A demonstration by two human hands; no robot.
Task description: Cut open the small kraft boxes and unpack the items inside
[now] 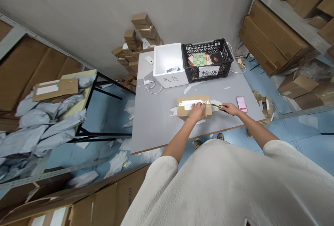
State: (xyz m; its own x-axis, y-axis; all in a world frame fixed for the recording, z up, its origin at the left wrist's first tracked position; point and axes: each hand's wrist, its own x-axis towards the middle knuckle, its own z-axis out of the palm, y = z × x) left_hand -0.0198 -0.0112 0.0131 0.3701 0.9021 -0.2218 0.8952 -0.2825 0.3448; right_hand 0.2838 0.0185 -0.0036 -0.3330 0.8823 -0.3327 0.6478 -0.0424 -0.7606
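A taped cardboard box (181, 112) with a white label on top lies near the front of the grey table (156, 114). My left hand (197, 112) rests on its upper face, fingers apart and touching the cardboard and label. Just right of the box, my right hand (230, 109) is closed around a slim black-and-yellow utility knife (218, 107). The knife's tip points left and lies close to the box's right end; whether it touches is too small to tell. Further right on the table is a phone (241, 104) with a lit pinkish screen.
A white foam bin (171, 79) and a black plastic crate (208, 76) holding books or packets stand at the table's back. A white cable (153, 90) lies at left. Grey parcels (60, 125) fill a side table. Shelved cartons (271, 41) stand right; paper scraps (117, 163) litter the floor.
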